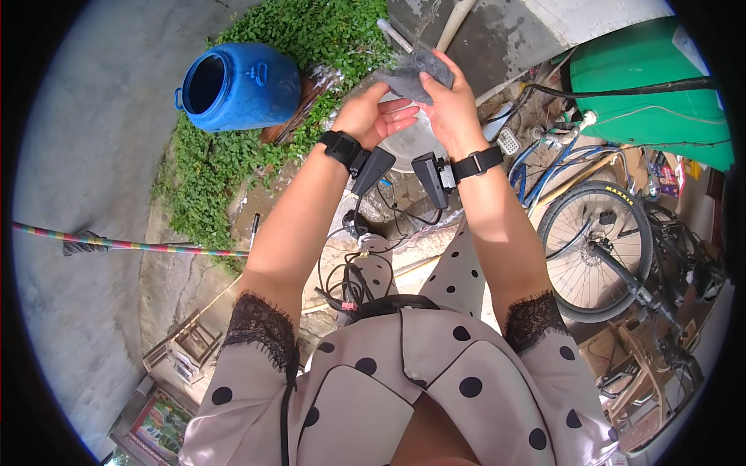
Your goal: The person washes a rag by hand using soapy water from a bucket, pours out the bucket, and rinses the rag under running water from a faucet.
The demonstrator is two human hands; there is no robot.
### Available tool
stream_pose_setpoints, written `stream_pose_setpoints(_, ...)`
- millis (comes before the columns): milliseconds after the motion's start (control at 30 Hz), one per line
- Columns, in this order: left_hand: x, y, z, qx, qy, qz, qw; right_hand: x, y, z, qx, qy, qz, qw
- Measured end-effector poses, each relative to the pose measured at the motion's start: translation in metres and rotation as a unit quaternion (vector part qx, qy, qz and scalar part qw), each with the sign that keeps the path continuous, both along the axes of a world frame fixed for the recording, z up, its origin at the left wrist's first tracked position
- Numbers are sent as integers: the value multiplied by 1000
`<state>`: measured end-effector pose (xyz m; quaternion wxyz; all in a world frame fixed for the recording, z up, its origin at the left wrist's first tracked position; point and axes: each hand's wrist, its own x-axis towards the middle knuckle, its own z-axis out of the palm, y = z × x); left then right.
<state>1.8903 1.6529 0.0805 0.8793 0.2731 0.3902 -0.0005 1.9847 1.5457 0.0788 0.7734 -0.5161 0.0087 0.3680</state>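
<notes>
A crumpled dark grey cloth (418,76) is held up in front of me, looking wet. My right hand (452,105) grips its right side, thumb in front and fingers behind. Below the cloth's left end, my left hand (371,115) is turned palm up with its fingers stretched out; its thumb is close to the cloth, and I cannot tell if they touch. What seems a thin stream of water comes down just beyond the cloth. Under my hands a pale round basin (402,151) is partly hidden.
Beyond the left hand, a blue plastic barrel (260,85) lies tilted beside green plants (210,175). A large green tank (653,85) stands at the right, with a bicycle wheel (598,248) nearer. Pale pipes (454,27) rise at the back. Black cables (353,283) hang before me.
</notes>
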Motion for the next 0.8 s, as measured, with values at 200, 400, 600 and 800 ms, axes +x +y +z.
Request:
stream_pose_setpoints(200, 9, -6, -6, 0, -23, 30, 999, -3, -4, 4, 8, 27, -70, 997)
stream_pose_setpoints(400, 1, -3, -12, 288, -9, -49, 956, -2, -9, 13, -45, 58, -23, 997)
stream_pose_setpoints(600, -4, -1, 2, 637, -4, -45, 770, 5, -16, 6, -130, 60, 45, 989)
stream_pose_setpoints(800, -9, 13, 13, 324, -14, -120, 938, 8, -13, 12, -81, -1, 139, 987)
